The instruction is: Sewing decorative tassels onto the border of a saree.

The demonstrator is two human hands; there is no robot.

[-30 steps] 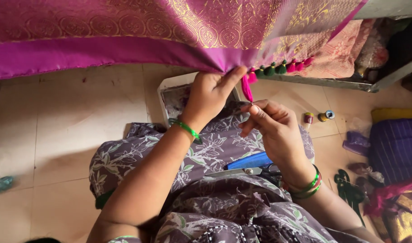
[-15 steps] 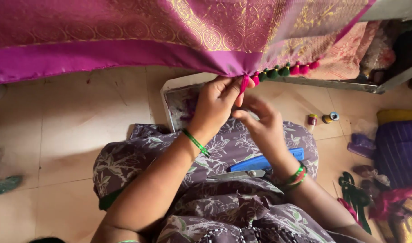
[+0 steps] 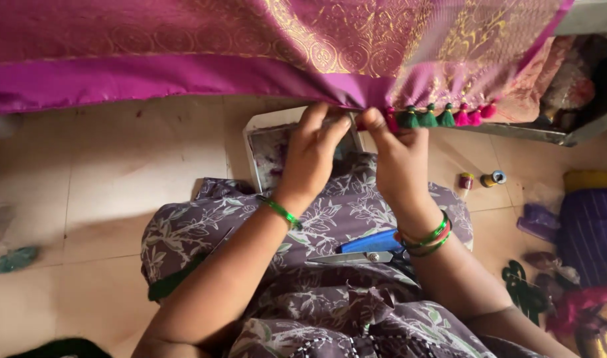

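A magenta and gold patterned cloth [image 3: 237,46] hangs across the top of the head view, its plain magenta hem running along the lower edge. My left hand [image 3: 313,156] pinches the hem from below. My right hand [image 3: 399,159] meets it just to the right, fingers closed on a pink tassel [image 3: 389,121] at the hem. A row of green and pink tassels [image 3: 449,117] continues to the right along the edge. Both wrists wear green bangles.
Blue-handled scissors [image 3: 366,248] lie on my lap, on purple floral fabric. A white tray [image 3: 257,142] sits on the tiled floor under my hands. Two thread spools [image 3: 481,179] stand at the right, beside piled cloth [image 3: 592,229].
My right hand has risen from lap level up to the hem and closed in beside my left hand. The cloth edge sits slightly lower in view.
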